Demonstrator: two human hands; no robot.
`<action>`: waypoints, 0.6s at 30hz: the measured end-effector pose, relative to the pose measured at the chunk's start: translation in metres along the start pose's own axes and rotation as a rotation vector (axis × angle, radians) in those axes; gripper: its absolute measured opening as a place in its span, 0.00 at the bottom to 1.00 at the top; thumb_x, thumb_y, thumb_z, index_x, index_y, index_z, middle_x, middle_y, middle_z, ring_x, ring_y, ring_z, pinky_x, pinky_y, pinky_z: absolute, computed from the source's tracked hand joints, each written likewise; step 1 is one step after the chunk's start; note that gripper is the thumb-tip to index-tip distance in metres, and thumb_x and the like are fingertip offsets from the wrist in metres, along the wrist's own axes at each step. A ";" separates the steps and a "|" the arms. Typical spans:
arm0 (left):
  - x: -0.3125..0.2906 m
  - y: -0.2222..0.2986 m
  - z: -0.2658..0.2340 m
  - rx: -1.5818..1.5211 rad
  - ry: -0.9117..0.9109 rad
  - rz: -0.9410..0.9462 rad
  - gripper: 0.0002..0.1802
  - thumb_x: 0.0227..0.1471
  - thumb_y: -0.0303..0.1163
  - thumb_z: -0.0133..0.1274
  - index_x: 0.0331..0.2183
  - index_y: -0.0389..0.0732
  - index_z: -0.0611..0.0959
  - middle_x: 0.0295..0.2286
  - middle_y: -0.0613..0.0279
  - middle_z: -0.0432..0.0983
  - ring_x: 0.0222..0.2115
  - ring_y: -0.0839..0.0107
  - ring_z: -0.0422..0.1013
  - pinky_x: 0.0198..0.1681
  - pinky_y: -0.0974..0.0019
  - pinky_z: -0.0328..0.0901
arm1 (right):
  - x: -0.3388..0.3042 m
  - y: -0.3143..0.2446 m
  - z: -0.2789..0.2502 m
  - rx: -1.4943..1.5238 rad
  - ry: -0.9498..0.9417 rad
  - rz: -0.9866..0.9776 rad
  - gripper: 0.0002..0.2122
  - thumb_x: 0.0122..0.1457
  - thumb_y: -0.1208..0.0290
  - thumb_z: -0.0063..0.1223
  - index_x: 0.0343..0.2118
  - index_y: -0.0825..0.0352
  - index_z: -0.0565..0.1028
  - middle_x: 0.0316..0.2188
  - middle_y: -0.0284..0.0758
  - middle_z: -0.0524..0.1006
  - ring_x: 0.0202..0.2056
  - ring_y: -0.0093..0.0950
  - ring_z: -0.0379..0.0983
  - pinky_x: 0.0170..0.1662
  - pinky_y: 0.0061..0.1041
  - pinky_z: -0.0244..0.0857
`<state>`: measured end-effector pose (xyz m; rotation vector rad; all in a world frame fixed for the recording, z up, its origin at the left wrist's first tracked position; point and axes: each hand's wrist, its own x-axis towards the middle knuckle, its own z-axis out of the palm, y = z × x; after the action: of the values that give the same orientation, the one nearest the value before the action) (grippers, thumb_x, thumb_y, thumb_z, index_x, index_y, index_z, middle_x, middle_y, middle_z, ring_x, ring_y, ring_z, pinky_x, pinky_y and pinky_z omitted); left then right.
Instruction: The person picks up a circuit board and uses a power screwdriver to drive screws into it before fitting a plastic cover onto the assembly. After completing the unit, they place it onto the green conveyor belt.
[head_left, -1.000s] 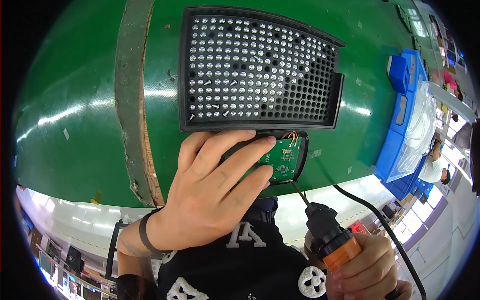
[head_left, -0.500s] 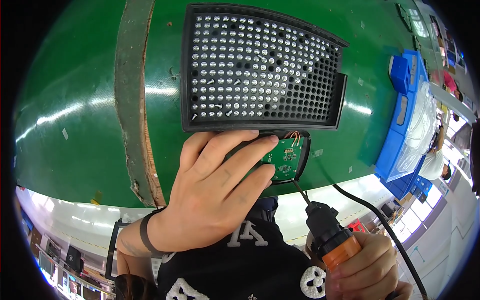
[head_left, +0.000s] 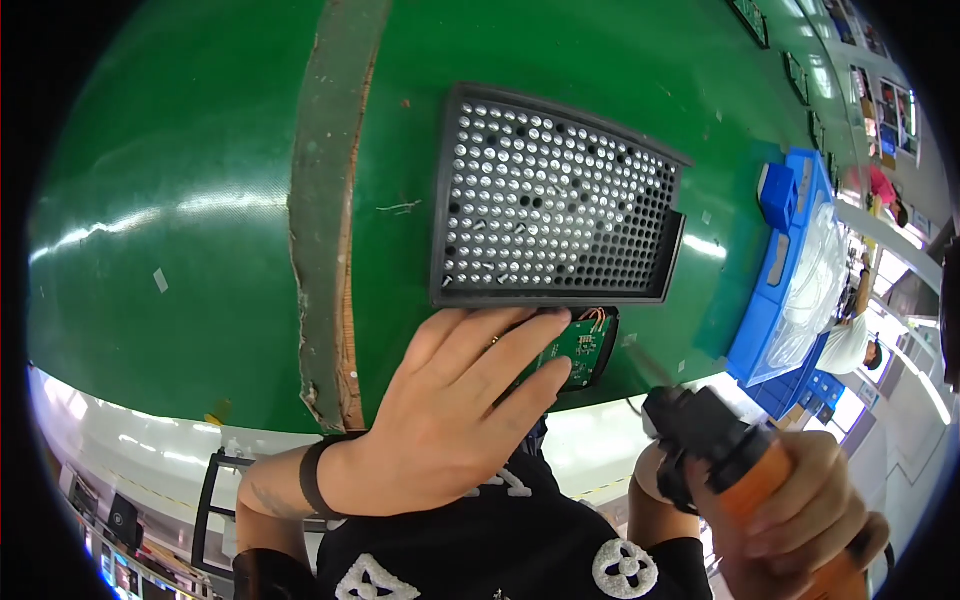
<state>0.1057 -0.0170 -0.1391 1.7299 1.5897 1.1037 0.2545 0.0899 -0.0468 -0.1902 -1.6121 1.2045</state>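
Note:
My left hand (head_left: 455, 405) lies over a black plastic case (head_left: 610, 345) at the table's near edge, gripping it with thumb and fingers. Most of the case is hidden under the hand; on its right side a green circuit board (head_left: 585, 355) with copper-coloured wires shows. In my right hand (head_left: 805, 510), an orange and black electric screwdriver (head_left: 715, 435) points up and left, its blurred bit apart from the case. Just beyond the left fingers sits a black screw tray (head_left: 441, 220), its holes largely filled with silver screws; several loose screws lie on top.
A worn strip (head_left: 325, 200) crosses the green table (head_left: 180, 330) to the left. Blue bins (head_left: 775, 290) with clear plastic bags (head_left: 815, 270) stand on the right. Several circuit boards (head_left: 795, 75) lie at the far right. A person in white (head_left: 850, 340) is beyond the bins.
My right hand has drawn the screwdriver away from the case, toward the lower right. My left hand stays on the case. The whole view has shifted, so the tray appears lower and further right.

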 end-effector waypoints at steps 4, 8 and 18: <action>-0.005 0.001 -0.014 0.124 0.056 -0.142 0.19 0.30 0.27 0.58 0.32 0.36 0.78 0.36 0.60 0.69 0.36 0.62 0.65 0.36 0.61 0.56 | 0.011 0.021 0.019 -0.094 0.138 -0.040 0.11 0.48 0.72 0.48 0.34 0.66 0.64 0.16 0.25 0.65 0.14 0.16 0.60 0.21 0.13 0.58; -0.007 -0.003 -0.011 0.181 0.103 -0.212 0.21 0.27 0.29 0.60 0.32 0.38 0.78 0.34 0.63 0.68 0.33 0.64 0.65 0.33 0.62 0.54 | 0.013 0.033 0.021 -0.129 0.157 -0.032 0.11 0.45 0.75 0.48 0.33 0.67 0.64 0.15 0.24 0.64 0.15 0.15 0.61 0.24 0.11 0.58; -0.006 -0.004 -0.009 0.169 0.144 -0.234 0.20 0.26 0.31 0.64 0.30 0.41 0.80 0.29 0.66 0.67 0.31 0.64 0.63 0.33 0.63 0.52 | 0.017 0.042 0.023 -0.074 0.148 -0.024 0.11 0.46 0.77 0.45 0.35 0.68 0.64 0.16 0.24 0.64 0.15 0.16 0.61 0.23 0.15 0.57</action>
<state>0.0965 -0.0238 -0.1389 1.5456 1.9674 1.0223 0.2112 0.1073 -0.0670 -0.2992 -1.5265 1.0881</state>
